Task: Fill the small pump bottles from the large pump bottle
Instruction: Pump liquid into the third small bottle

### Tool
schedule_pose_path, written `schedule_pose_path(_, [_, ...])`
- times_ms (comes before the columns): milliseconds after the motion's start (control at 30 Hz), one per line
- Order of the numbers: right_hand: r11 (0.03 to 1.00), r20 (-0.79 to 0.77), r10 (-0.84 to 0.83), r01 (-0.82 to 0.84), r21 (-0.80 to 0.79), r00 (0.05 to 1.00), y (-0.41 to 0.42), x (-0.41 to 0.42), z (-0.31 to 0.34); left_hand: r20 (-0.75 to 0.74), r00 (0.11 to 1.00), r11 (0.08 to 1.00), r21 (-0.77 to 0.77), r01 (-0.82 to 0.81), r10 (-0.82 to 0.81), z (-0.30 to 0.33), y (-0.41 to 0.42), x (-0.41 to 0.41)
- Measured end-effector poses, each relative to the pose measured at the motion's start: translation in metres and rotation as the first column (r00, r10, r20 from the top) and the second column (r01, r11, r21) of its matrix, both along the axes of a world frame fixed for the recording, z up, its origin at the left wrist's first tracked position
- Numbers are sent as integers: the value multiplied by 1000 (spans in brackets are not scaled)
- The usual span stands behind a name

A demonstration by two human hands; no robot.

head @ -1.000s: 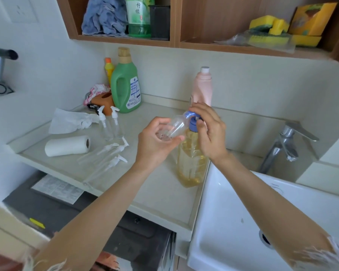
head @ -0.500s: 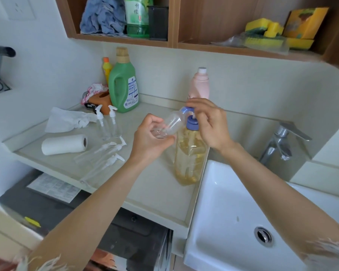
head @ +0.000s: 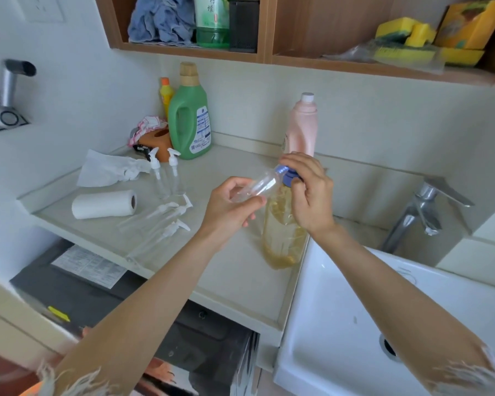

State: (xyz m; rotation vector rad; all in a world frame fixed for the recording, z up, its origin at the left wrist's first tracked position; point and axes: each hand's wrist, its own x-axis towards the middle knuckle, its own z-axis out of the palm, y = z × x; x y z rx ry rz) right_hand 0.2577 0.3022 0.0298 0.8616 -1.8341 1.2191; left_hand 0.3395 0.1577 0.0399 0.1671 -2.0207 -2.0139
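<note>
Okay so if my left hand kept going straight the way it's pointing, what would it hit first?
Most likely the large pump bottle. Your left hand points up and to the right, holding the small clear bottle tilted toward the blue pump head under your right hand. Depth is unclear from one view.

Five small pump bottles (head: 262, 185), one large pump bottle (head: 283, 232), one paper roll (head: 103, 205), two hands (head: 229, 208).

Left hand (head: 229, 207) tilts small bottle (head: 257, 187) against large bottle's pump (head: 287, 175).
</note>
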Motion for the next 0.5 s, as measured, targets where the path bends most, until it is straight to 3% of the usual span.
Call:
schedule_pose_path(200, [993,50,21,-26,118,999,9,3,32,-9,1000,996,88,28,-27,11,-2,0])
schedule_pose_path(500, [996,44,28,-32,89,999,17,-2,29,-7,997,971,228,71,-71,8,-1,6])
